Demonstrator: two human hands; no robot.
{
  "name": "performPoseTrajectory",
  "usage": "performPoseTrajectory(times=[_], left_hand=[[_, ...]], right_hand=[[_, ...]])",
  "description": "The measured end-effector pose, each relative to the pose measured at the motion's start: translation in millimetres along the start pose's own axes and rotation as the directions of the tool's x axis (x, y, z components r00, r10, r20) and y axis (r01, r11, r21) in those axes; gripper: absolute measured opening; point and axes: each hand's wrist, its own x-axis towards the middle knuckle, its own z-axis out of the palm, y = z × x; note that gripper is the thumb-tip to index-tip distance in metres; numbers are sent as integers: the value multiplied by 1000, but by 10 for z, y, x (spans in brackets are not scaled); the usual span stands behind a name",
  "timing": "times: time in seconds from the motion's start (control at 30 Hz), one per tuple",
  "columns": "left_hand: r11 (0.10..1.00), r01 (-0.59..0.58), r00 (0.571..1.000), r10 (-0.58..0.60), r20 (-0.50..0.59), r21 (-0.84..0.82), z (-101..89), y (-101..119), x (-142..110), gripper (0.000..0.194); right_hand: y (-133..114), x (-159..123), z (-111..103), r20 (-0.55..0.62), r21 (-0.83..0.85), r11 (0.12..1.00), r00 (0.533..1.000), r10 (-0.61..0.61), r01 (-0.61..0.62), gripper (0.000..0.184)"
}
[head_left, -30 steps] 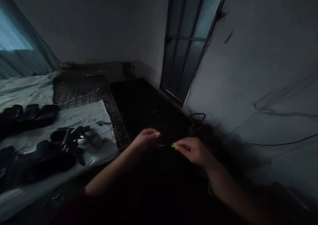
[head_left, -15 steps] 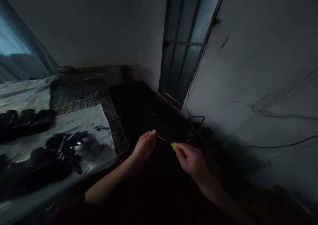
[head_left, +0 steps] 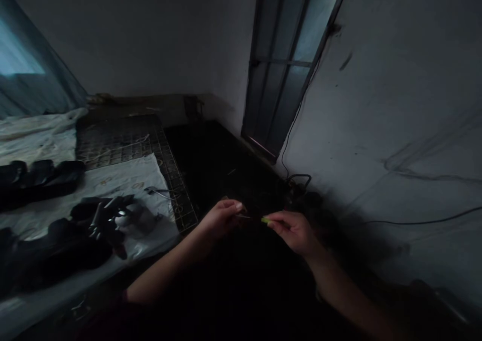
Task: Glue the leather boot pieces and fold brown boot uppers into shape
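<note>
My right hand [head_left: 291, 230] is closed round the yellow-green handle of a thin screwdriver [head_left: 265, 220], whose narrow shaft points left. Facing it, my left hand [head_left: 220, 220] pinches a small dark piece between thumb and fingers; its kind is lost in the gloom. The shaft's tip reaches close to the left fingertips, but I cannot tell whether it touches the piece. Both hands are held up over the dark floor, to the right of the low wire-mesh surface [head_left: 181, 200].
On a white sheet [head_left: 143, 173] at left lie a metal tool [head_left: 160, 193], a greyish rounded object [head_left: 131, 223] and black padded-looking items [head_left: 41, 175]. A metal door [head_left: 278, 80] stands ahead. Beside the right wall are a cable [head_left: 422, 222] and dark clutter [head_left: 301, 180].
The screwdriver has turned to lie more level, and my right hand has tilted with it. My left hand has rolled slightly, its thumb now pointing right. The view has shifted a little.
</note>
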Motion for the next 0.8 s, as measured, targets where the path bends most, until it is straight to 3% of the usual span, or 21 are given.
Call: performPoseTrajectory(times=[0.1, 0.2, 0.37, 0.5, 0.67, 0.73, 0.8], left_hand=[[1000, 0, 1000, 0, 25, 2, 3, -2, -4, 36], [998, -38, 998, 36, -49, -45, -24, -2, 9, 37], [991, -76, 991, 63, -120, -114, -10, -35, 18, 41], [965, -108, 978, 60, -200, -240, 112, -104, -10, 40], [955, -166, 961, 100, -259, -245, 268, -158, -64, 38], [957, -174, 958, 110, -266, -232, 300, -160, -79, 38], [959, -185, 955, 122, -272, -217, 314, -159, -85, 38]], right_hand=[[0, 18, 1, 46, 17, 1000, 999, -16, 15, 11], [-3, 8, -49, 52, 2, 1000, 999, -9, 9, 11], [-47, -32, -22, -113, -35, 992, 987, 113, -118, 14], [-62, 3, 237, -239, 166, 940, 912, 333, -299, 27], [-11, 70, 550, -255, 431, 793, 785, 564, -430, 28], [-7, 69, 595, -224, 486, 751, 767, 601, -447, 31], [-22, 61, 605, -170, 501, 734, 779, 603, -459, 31]])
